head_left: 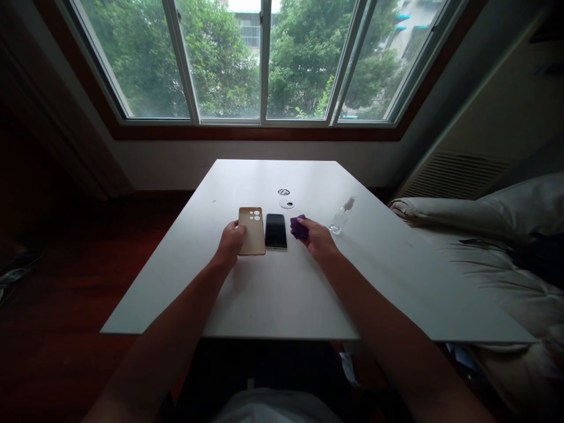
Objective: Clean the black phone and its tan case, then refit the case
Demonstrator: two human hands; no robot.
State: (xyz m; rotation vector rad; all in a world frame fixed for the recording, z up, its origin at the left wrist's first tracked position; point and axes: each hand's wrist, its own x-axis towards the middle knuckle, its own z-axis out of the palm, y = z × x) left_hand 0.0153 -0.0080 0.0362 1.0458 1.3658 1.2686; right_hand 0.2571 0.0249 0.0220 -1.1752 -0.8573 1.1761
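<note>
My left hand [232,239] is closed on the left edge of a tan phone case [252,235] with camera holes near its top. Just right of the case a smartphone [276,230] lies on the white table, its dark screen facing up. A folded purple cloth [299,228] is pinched in my right hand [318,236], to the right of the phone. Most of my right fingers are hidden behind the cloth and the hand.
Beyond the phone, two small round objects [286,204] lie on the white table [176,294]. A clear spray bottle [342,216] is right of my right hand. Past the table's right edge is a beige padded seat [480,247]; a window [264,64] is ahead.
</note>
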